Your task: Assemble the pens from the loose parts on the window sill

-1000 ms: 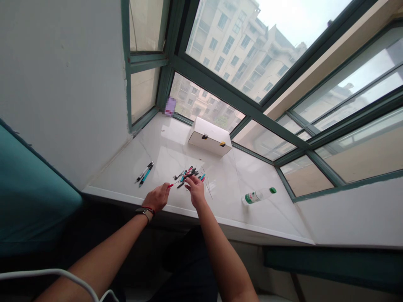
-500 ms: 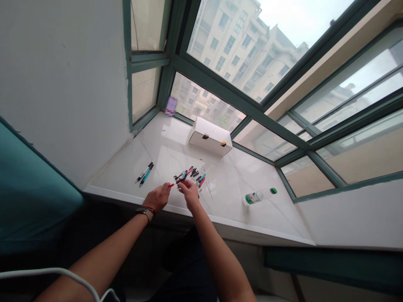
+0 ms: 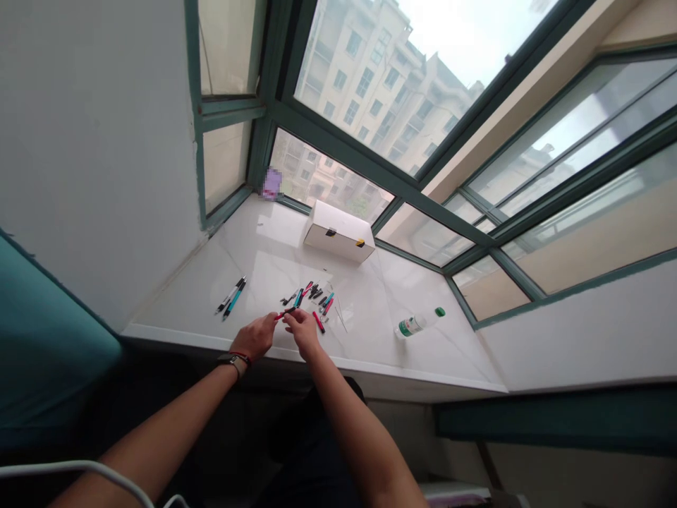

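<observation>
My left hand (image 3: 254, 339) pinches the red part of a pen (image 3: 278, 317) near the front edge of the white counter. Against it, the fingers of my right hand (image 3: 303, 331) are closed on the pen's black end (image 3: 290, 310). Both hands meet on this one pen, and the fingers partly cover it. Just beyond them lies a scatter of black, blue and red pen parts (image 3: 316, 291). A separate red pen barrel (image 3: 318, 322) rests right of my right hand. Two pens, one white and black (image 3: 230, 295), one blue and black (image 3: 234, 300), lie side by side at the left.
Thin refills (image 3: 341, 315) lie right of the loose parts. A white box (image 3: 338, 240) stands at the back against the window. Farther right, a clear bottle with a green cap (image 3: 419, 323) rests on the counter (image 3: 370, 353). A white cable (image 3: 79, 466) crosses the lower left.
The whole view has shifted slightly. My hands have drawn a little closer together on the pen, and the red barrel beside my right hand now shows.
</observation>
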